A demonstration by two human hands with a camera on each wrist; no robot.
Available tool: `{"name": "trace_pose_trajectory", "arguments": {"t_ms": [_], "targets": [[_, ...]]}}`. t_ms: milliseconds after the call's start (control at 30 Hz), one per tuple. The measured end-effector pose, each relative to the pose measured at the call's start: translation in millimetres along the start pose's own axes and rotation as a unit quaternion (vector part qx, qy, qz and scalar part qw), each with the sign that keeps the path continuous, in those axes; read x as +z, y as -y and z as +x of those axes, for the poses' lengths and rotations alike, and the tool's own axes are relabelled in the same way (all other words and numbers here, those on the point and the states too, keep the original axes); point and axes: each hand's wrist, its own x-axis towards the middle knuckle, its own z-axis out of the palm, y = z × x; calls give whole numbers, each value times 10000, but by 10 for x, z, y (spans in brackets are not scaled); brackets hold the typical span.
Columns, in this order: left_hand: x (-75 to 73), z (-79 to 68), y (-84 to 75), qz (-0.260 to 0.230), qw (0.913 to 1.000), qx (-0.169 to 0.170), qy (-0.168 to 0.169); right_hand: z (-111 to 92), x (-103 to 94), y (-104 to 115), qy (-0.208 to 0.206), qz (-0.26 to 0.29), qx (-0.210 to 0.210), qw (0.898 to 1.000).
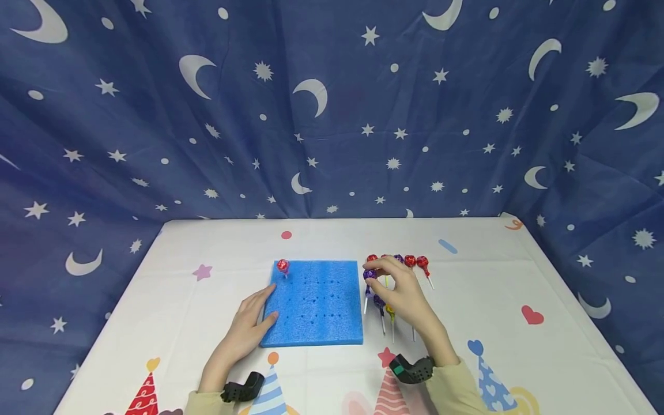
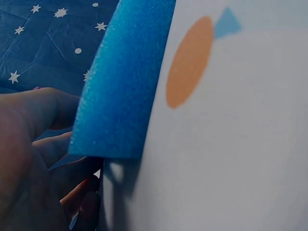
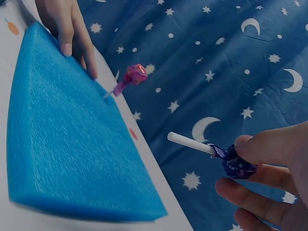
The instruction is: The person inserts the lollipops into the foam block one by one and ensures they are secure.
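Observation:
My right hand (image 1: 406, 293) pinches a purple-wrapped lollipop (image 3: 239, 166) by its candy head, between thumb and fingers. Its white stick points down in the head view, just off the right edge of a blue foam block (image 1: 317, 302). Rows of small holes mark the block's top. One red-wrapped lollipop (image 1: 283, 266) stands in the far left corner of the foam, stick pushed in. Along the block's left side rests my left hand (image 1: 246, 329), its fingers fairly straight and touching the edge.
Right of the block lie several more lollipops, among them a red one (image 1: 422, 262), a dark purple one (image 1: 379, 301) and a yellow one (image 1: 391, 310); my right hand partly covers the group. A white party-print cloth (image 1: 493, 276) covers the table. Behind it hangs a blue moon-and-star curtain (image 1: 342, 155).

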Motion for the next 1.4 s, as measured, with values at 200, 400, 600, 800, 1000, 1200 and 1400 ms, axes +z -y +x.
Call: {"name": "trace_pose_trajectory", "arguments": {"t_ms": [200,400,600,800,1000,1200,1400], "targets": [[-5,-2,-2,-56,10000,-31,10,51,128,-4,36,314,-29,9995],[-3,-7,2,-57,10000,-3,12,97,248,0,-2,479,-271,9985],[0,-6,-3,-79,10000,-10,25,115,357,11,35,606,-302,9977],[-3,-1,-19,-86,9999,-68,72,155,461,16,81,747,-282,9968],[-9,-10,-17,-84,10000,-30,37,200,549,55,19,980,-392,9944],[-8,-13,-3,-71,10000,-31,28,259,655,75,11,1141,-365,9928],[-15,-7,-8,-88,9999,-43,50,324,732,104,47,1139,-505,9922]]}}
